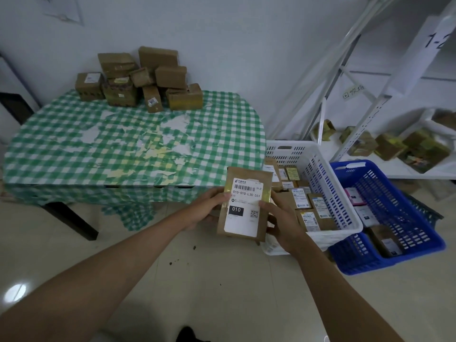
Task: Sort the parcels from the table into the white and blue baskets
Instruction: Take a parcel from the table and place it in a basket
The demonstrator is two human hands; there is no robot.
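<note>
The worktop (pixel 74 149) stands at the left, covered by a green-and-white checked cloth (pixel 212 134) that is worn through in pale patches. A pile of brown parcels (pixel 138 77) sits at its far edge, against the wall.

In front of the worktop's near right corner, both hands hold one flat brown parcel (pixel 243 206) in the air, above the floor and just left of the white basket. Its white label (pixel 244 208) faces up and shows a barcode, the code "010-010-L30-551" and a black box reading "010".

- Left hand (pixel 209 208): grips the parcel's left edge, thumb pressed on the label side, the other fingers curled underneath.
- Right hand (pixel 283 223): grips the right edge, thumb on the label's margin, the remaining fingers wrapped behind the parcel.

The white basket (pixel 328 183) stands on the floor beside the worktop and holds many labelled parcels packed close together. The blue basket (pixel 424 233) touches its right side and holds a few parcels. Behind the baskets, a white shelf (pixel 370 166) carries more brown parcels — loosely scattered.
</note>
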